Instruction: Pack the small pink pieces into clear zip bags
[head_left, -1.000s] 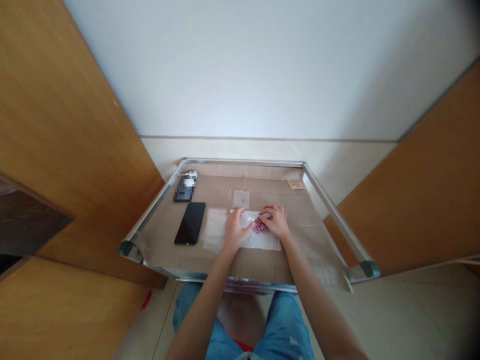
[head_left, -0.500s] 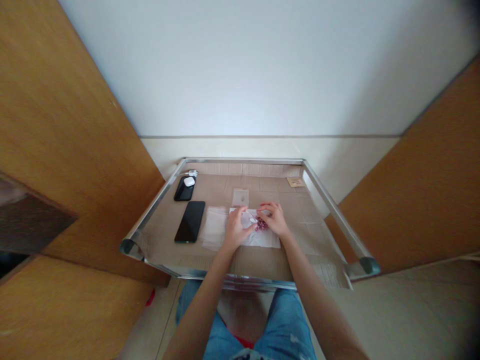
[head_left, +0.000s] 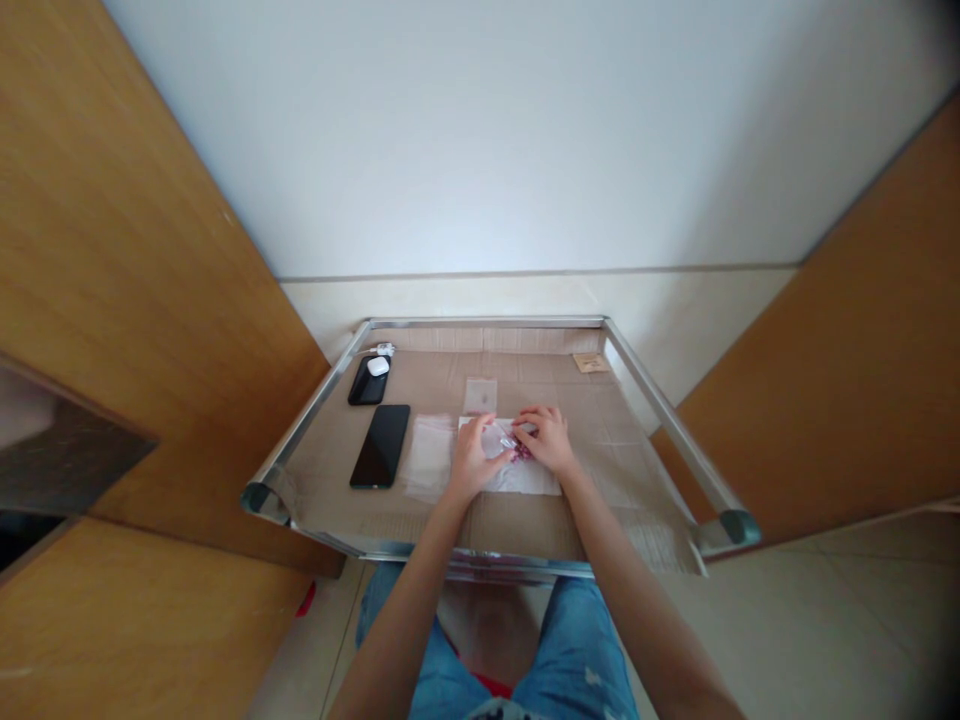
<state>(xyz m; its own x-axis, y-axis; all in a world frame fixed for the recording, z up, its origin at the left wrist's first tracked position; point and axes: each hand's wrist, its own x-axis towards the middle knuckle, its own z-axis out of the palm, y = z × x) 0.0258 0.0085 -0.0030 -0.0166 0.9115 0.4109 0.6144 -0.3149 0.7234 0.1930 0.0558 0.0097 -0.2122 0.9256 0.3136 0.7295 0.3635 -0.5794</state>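
A small clear plastic bag (head_left: 492, 438) is held between the thumb and fingers of my left hand (head_left: 472, 457), its mouth turned to the right. Just right of the bag lies a little heap of purple-red beads (head_left: 523, 452) on a white sheet (head_left: 517, 484). My right hand (head_left: 549, 437) reaches over the heap from the right, its fingers bent and closed on beads at the bag's mouth. The fingers partly cover the heap, and single beads are too small to make out.
Several flat clear bags (head_left: 429, 453) lie left of the sheet. A small bag (head_left: 481, 395) with something tiny inside lies behind it. At left are a large black phone (head_left: 380, 446), a smaller phone (head_left: 361, 388), a white case (head_left: 378, 367) and a charger (head_left: 385, 349). A metal frame (head_left: 667, 420) edges the cardboard-lined table.
My right hand has shifted slightly left and lower over the beads and covers more of them. My left hand stays in place with the bag. The view has tilted slightly.
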